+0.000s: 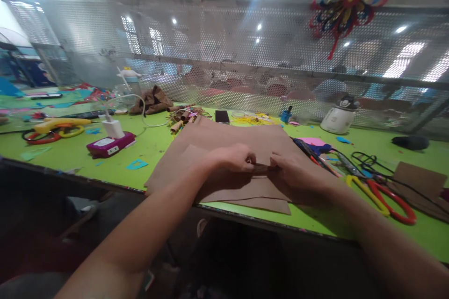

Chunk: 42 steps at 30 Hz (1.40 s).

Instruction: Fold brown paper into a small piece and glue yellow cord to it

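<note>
Large sheets of brown paper (242,138) lie in an uneven stack at the front of the green table. Over them, my left hand (238,158) and my right hand (286,168) face each other with curled fingers. Between the two hands runs a narrow folded brown paper strip (260,168), pinched at its left end by my left fingers and at its right end by my right fingers. A smaller brown sheet edge shows just below the strip. My palms are turned away, so part of the grip is hidden.
Scissors with red and yellow handles (393,201) and a dark blue glue gun (312,147) lie to the right. A purple power strip (111,144) with a white charger is at left, near a yellow glue gun (58,124). Rolled brown paper pieces (180,119) and a white jug (339,117) stand farther back.
</note>
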Available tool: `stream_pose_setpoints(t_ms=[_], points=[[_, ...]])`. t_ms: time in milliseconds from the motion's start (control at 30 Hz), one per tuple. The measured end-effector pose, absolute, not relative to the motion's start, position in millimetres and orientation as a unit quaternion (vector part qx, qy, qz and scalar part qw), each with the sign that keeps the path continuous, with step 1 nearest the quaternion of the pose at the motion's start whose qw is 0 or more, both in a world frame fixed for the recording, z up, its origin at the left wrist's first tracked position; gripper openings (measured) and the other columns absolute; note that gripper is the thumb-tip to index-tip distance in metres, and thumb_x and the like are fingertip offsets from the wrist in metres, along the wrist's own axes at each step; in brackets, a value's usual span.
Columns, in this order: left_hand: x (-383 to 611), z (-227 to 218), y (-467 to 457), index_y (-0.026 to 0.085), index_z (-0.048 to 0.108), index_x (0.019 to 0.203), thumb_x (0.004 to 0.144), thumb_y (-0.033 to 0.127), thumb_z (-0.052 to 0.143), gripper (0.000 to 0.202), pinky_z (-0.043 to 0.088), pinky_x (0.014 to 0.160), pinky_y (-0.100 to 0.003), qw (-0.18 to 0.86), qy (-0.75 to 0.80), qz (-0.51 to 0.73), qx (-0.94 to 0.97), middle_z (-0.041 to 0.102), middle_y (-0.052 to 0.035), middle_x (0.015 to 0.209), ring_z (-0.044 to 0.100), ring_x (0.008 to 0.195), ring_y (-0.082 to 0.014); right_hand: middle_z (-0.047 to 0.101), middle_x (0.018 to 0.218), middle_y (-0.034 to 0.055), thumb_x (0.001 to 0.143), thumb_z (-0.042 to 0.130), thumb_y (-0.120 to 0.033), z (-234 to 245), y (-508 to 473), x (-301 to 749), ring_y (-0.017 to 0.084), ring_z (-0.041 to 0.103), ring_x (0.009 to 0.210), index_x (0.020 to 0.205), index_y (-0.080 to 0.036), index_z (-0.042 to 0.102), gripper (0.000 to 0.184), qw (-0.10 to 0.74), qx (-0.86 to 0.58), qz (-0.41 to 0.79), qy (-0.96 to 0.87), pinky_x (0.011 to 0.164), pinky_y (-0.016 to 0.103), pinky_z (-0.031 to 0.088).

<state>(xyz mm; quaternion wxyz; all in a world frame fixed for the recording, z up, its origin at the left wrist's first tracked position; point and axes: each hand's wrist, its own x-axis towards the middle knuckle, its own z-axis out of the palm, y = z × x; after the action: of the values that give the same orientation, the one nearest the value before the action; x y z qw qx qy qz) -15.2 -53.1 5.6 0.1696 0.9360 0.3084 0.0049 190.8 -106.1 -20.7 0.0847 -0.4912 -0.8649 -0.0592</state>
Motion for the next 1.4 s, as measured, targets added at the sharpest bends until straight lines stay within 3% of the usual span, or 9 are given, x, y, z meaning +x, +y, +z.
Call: stream_pose_setpoints(t_ms=[100,333,600,733,900,1033,1133,1267,1400], points=[[-17,4,-59,0.014,0.061,0.083,0.08,0.038,0.044,0.029,0.032,0.059,-0.024,0.177,0.303,0.077,0.933,0.057,-0.0029,0.07,0.045,0.061,-0.0123,0.053,0.079,0.0039,0.079,0.046,-0.016,-22,-100,191,0.013,0.045,0.065,0.073,-0.018,0.049,0.007,0.112,-0.48,-0.091,-0.865,0.059,0.025,0.03],[-18,-15,-67,0.017,0.06,0.085,0.078,0.039,0.051,0.024,0.034,0.069,-0.023,0.251,0.243,0.195,0.916,0.059,-0.0031,0.076,0.049,0.075,-0.0141,0.051,0.083,0.0061,0.072,0.049,-0.009,-20,-100,186,0.016,0.047,0.074,0.076,-0.017,0.05,0.009,0.163,-0.467,-0.164,-0.853,0.067,0.027,0.035],[-7,-13,-54,0.014,0.055,0.071,0.084,0.034,0.044,0.026,0.041,0.068,-0.027,0.603,0.25,0.158,0.741,0.058,-0.0035,0.066,0.054,0.064,-0.0119,0.05,0.082,0.0061,0.075,0.043,-0.005,-21,-98,186,0.016,0.046,0.073,0.076,-0.016,0.052,0.015,0.242,-0.461,-0.188,-0.833,0.068,0.028,0.037],[-2,-11,-51,0.013,0.052,0.069,0.083,0.033,0.047,0.025,0.041,0.064,-0.027,0.665,0.255,0.14,0.687,0.053,-0.0013,0.06,0.05,0.055,-0.0095,0.052,0.084,0.0064,0.076,0.043,-0.007,-23,-95,186,0.017,0.048,0.076,0.078,-0.017,0.055,0.015,0.263,-0.459,-0.153,-0.835,0.069,0.029,0.039],[-4,-7,-54,0.014,0.049,0.065,0.083,0.033,0.046,0.026,0.037,0.058,-0.024,0.621,0.263,0.156,0.722,0.048,0.0007,0.058,0.044,0.053,-0.0082,0.055,0.097,0.0071,0.073,0.046,-0.009,-15,-95,191,0.018,0.052,0.087,0.099,-0.018,0.057,0.03,0.346,-0.449,-0.005,-0.824,0.08,0.033,0.042],[-9,-4,-54,0.014,0.052,0.069,0.085,0.036,0.043,0.028,0.034,0.058,-0.024,0.48,0.263,0.126,0.827,0.05,-0.0009,0.065,0.041,0.056,-0.0084,0.058,0.108,0.0083,0.072,0.053,-0.02,-10,-90,200,0.019,0.055,0.093,0.115,-0.02,0.051,0.043,0.375,-0.461,0.202,-0.778,0.08,0.035,0.045],[-10,-2,-53,0.014,0.057,0.078,0.082,0.04,0.048,0.027,0.033,0.061,-0.025,0.341,0.245,0.168,0.892,0.052,-0.0017,0.073,0.04,0.061,-0.0094,0.064,0.092,0.0079,0.078,0.053,-0.036,-12,-85,203,0.017,0.058,0.076,0.103,-0.018,0.059,0.032,0.355,-0.496,0.289,-0.738,0.071,0.033,0.046],[-7,3,-52,0.014,0.058,0.089,0.087,0.04,0.034,0.036,0.033,0.06,-0.025,0.331,0.259,0.102,0.902,0.052,-0.0018,0.07,0.042,0.06,-0.0106,0.06,0.061,0.0025,0.077,0.054,-0.047,-18,-83,201,0.013,0.052,0.057,0.074,-0.015,0.062,0.033,0.347,-0.511,0.324,-0.717,0.058,0.028,0.041],[-5,4,-54,0.015,0.058,0.092,0.087,0.042,0.034,0.036,0.032,0.057,-0.024,0.306,0.279,0.112,0.903,0.054,-0.0022,0.072,0.043,0.061,-0.011,0.055,0.058,-0.0006,0.074,0.057,-0.047,-20,-84,200,0.01,0.047,0.053,0.07,-0.015,0.059,0.032,0.375,-0.501,0.354,-0.695,0.055,0.025,0.036]])
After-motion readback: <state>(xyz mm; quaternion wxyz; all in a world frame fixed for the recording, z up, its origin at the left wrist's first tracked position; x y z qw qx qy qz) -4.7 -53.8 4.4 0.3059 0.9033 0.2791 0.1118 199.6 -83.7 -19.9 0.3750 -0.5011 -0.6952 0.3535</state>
